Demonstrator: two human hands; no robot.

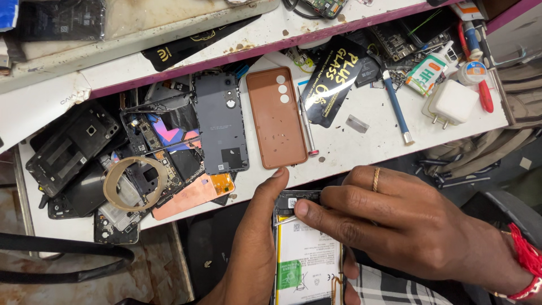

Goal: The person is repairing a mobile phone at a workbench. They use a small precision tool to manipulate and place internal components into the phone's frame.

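Just off the workbench's point(361, 141) front edge, the left hand point(254, 248) grips the opened phone point(307, 254) while the right hand point(395, 226) pinches thin tweezers point(284, 221) at its top. Better to keep the tip shallow, clear of the white battery point(307, 257).

A black flat packet point(334, 79) with yellow lettering lies tilted on the white bench, just right of the brown phone cover. Farther right, a small green, white and orange packet point(427, 72) lies beside a white charger, and a round tub with an orange and blue label point(475, 72) lies near the bench's right end. On the opened phone in the hands, the battery's white label point(307, 257) carries a green patch at lower left.
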